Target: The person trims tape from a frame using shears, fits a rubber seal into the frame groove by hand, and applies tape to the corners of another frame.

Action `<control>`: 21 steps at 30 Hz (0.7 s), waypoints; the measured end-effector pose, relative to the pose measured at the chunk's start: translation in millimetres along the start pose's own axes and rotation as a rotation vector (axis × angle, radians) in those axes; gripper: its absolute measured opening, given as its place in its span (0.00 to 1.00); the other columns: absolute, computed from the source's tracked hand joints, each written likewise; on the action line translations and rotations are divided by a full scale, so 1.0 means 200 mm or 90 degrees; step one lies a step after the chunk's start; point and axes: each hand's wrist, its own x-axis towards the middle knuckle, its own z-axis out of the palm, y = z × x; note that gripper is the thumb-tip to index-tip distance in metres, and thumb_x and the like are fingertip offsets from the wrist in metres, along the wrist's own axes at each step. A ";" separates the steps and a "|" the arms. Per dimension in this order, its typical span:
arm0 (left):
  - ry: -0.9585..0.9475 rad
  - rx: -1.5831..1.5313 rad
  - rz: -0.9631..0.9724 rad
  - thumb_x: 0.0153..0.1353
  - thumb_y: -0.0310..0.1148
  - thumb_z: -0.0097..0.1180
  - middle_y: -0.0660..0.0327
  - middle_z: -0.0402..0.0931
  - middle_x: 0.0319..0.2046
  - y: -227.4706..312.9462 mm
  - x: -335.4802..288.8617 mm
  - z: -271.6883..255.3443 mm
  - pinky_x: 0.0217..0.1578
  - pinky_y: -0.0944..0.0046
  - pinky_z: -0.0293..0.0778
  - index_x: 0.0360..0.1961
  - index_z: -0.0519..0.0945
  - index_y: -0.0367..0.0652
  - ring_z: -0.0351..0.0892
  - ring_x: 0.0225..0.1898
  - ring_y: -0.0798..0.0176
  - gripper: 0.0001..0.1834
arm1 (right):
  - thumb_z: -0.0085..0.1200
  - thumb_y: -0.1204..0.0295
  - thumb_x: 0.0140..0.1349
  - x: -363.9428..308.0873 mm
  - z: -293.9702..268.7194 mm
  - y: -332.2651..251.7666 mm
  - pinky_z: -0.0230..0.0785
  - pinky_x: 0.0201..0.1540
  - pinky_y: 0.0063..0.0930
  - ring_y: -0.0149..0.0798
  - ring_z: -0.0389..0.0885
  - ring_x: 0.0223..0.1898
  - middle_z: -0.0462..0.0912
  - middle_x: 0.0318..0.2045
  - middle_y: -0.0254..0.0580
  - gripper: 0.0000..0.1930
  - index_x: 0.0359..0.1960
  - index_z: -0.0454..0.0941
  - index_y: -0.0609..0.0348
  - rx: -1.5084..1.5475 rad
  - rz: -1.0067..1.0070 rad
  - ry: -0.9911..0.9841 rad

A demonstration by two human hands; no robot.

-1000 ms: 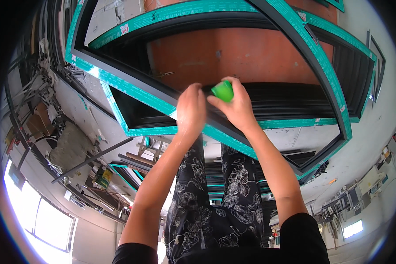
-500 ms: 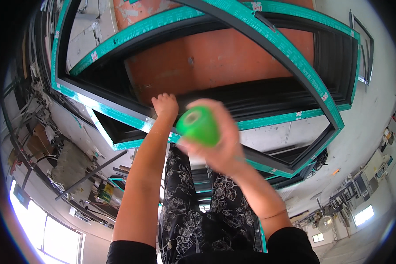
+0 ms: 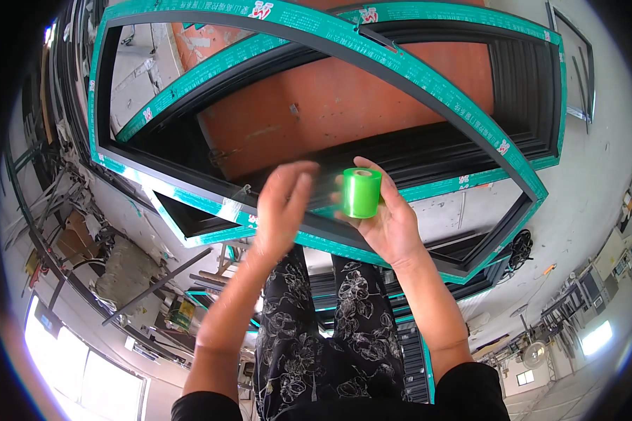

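In my right hand (image 3: 399, 231) is a small roll of glossy green film (image 3: 361, 194), its core end facing up. My fingers and thumb wrap its sides above the near bar of a dark window frame (image 3: 317, 226). Left of the roll, my left hand (image 3: 282, 210) is slightly smeared by motion, its fingers stretched out with nothing visible in them. It hovers over the same bar, which carries teal protective tape. Clear film (image 3: 233, 205) wraps the bar just left of that hand. A faint greenish blur lies between the two hands; I cannot tell what it is.
Beneath lies another teal-taped dark frame (image 3: 527, 91) around a reddish-brown board (image 3: 344, 98). Scrap and long profiles line the left side, with a grey bar (image 3: 158, 284) slanting out. A coil of black cable (image 3: 518, 249) is on the floor at right. A fan (image 3: 536, 354) stands farther off.
The right hand has moved right with the roll, which has turned more upright. My left hand has come off the bar, moved right, and its fingers have straightened. The view has shifted slightly.
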 end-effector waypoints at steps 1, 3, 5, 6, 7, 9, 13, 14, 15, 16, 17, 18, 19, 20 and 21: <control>0.009 0.004 0.021 0.71 0.29 0.47 0.55 0.78 0.47 0.05 -0.06 0.02 0.51 0.66 0.71 0.54 0.75 0.34 0.77 0.50 0.64 0.15 | 0.40 0.54 0.74 0.00 0.03 0.01 0.75 0.51 0.40 0.44 0.80 0.50 0.77 0.52 0.49 0.26 0.66 0.63 0.55 0.029 -0.021 0.026; -0.003 -0.063 -0.047 0.70 0.30 0.48 0.51 0.71 0.57 0.14 -0.17 0.11 0.56 0.61 0.69 0.61 0.70 0.35 0.72 0.56 0.59 0.20 | 0.43 0.55 0.73 -0.01 0.01 0.02 0.73 0.56 0.44 0.45 0.77 0.54 0.76 0.54 0.47 0.26 0.66 0.62 0.56 0.048 -0.052 0.051; 0.023 0.045 0.024 0.65 0.32 0.57 0.49 0.69 0.58 0.21 -0.22 0.17 0.59 0.57 0.67 0.65 0.66 0.35 0.71 0.57 0.52 0.29 | 0.44 0.54 0.72 -0.03 0.03 0.03 0.72 0.57 0.44 0.45 0.77 0.54 0.76 0.54 0.47 0.27 0.66 0.63 0.55 0.036 -0.053 0.061; 0.051 0.085 0.033 0.63 0.32 0.60 0.49 0.69 0.58 0.25 -0.24 0.21 0.59 0.56 0.66 0.66 0.65 0.35 0.71 0.58 0.51 0.32 | 0.45 0.53 0.72 -0.04 0.04 0.04 0.72 0.57 0.43 0.44 0.77 0.54 0.76 0.55 0.46 0.27 0.66 0.63 0.55 0.025 -0.058 0.076; 0.110 0.060 0.018 0.60 0.29 0.63 0.50 0.71 0.55 0.28 -0.25 0.23 0.58 0.58 0.67 0.62 0.71 0.35 0.72 0.56 0.52 0.29 | 0.45 0.52 0.71 -0.05 0.07 0.06 0.71 0.58 0.42 0.43 0.76 0.56 0.75 0.55 0.45 0.28 0.65 0.62 0.57 0.019 -0.065 0.104; 0.151 0.072 0.000 0.59 0.27 0.64 0.51 0.73 0.53 0.29 -0.29 0.24 0.57 0.58 0.68 0.58 0.74 0.35 0.72 0.55 0.53 0.25 | 0.45 0.53 0.71 -0.06 0.09 0.11 0.71 0.58 0.41 0.43 0.75 0.56 0.74 0.54 0.45 0.28 0.65 0.62 0.58 0.024 -0.095 0.101; 0.242 -0.002 -0.049 0.57 0.23 0.64 0.55 0.78 0.42 0.26 -0.30 0.25 0.48 0.63 0.73 0.41 0.81 0.35 0.77 0.45 0.59 0.11 | 0.47 0.56 0.71 -0.06 0.10 0.15 0.69 0.58 0.38 0.41 0.74 0.56 0.74 0.53 0.44 0.26 0.63 0.61 0.59 -0.053 -0.169 0.105; 0.242 -0.020 -0.068 0.57 0.23 0.64 0.56 0.78 0.40 0.24 -0.30 0.24 0.46 0.64 0.74 0.39 0.81 0.35 0.77 0.43 0.60 0.08 | 0.48 0.57 0.71 -0.06 0.10 0.16 0.69 0.58 0.37 0.41 0.75 0.55 0.74 0.53 0.44 0.25 0.63 0.61 0.58 -0.090 -0.179 0.106; 0.249 0.001 -0.049 0.57 0.23 0.64 0.58 0.78 0.36 0.22 -0.30 0.23 0.42 0.65 0.74 0.35 0.80 0.34 0.77 0.39 0.62 0.06 | 0.49 0.61 0.71 -0.06 0.10 0.17 0.68 0.59 0.36 0.39 0.74 0.55 0.74 0.53 0.43 0.24 0.63 0.62 0.58 -0.074 -0.175 0.089; 0.250 0.002 -0.049 0.57 0.23 0.64 0.58 0.78 0.36 0.20 -0.30 0.21 0.42 0.65 0.74 0.35 0.80 0.34 0.77 0.39 0.62 0.06 | 0.49 0.61 0.71 -0.06 0.10 0.18 0.68 0.59 0.36 0.39 0.74 0.55 0.74 0.53 0.43 0.24 0.63 0.62 0.58 -0.074 -0.174 0.088; 0.229 -0.014 -0.069 0.57 0.22 0.64 0.58 0.78 0.35 0.18 -0.30 0.20 0.42 0.66 0.74 0.34 0.80 0.35 0.78 0.38 0.63 0.05 | 0.49 0.60 0.71 -0.06 0.09 0.19 0.66 0.61 0.39 0.42 0.73 0.58 0.74 0.55 0.46 0.24 0.63 0.61 0.57 -0.130 -0.179 0.094; 0.208 -0.031 -0.088 0.57 0.22 0.63 0.59 0.78 0.33 0.17 -0.29 0.19 0.42 0.66 0.74 0.34 0.80 0.35 0.78 0.37 0.64 0.05 | 0.48 0.60 0.70 -0.07 0.09 0.19 0.64 0.63 0.42 0.45 0.72 0.60 0.73 0.56 0.48 0.24 0.64 0.61 0.55 -0.185 -0.184 0.101; 0.199 -0.001 -0.057 0.57 0.21 0.61 0.59 0.77 0.32 0.17 -0.28 0.17 0.40 0.66 0.73 0.33 0.78 0.35 0.77 0.35 0.65 0.04 | 0.48 0.60 0.70 -0.07 0.08 0.20 0.64 0.63 0.42 0.45 0.72 0.60 0.73 0.56 0.48 0.24 0.64 0.61 0.55 -0.185 -0.184 0.101; 0.199 -0.002 -0.057 0.57 0.21 0.61 0.59 0.77 0.32 0.16 -0.28 0.18 0.40 0.66 0.73 0.33 0.78 0.35 0.77 0.35 0.65 0.04 | 0.48 0.61 0.70 -0.08 0.07 0.20 0.64 0.64 0.43 0.47 0.72 0.61 0.73 0.57 0.49 0.24 0.64 0.61 0.55 -0.195 -0.183 0.100; 0.179 0.013 -0.055 0.58 0.21 0.60 0.59 0.77 0.31 0.15 -0.28 0.18 0.39 0.67 0.73 0.33 0.78 0.35 0.76 0.34 0.66 0.03 | 0.48 0.63 0.69 -0.08 0.06 0.21 0.63 0.64 0.43 0.48 0.71 0.62 0.73 0.57 0.49 0.24 0.64 0.61 0.55 -0.203 -0.182 0.098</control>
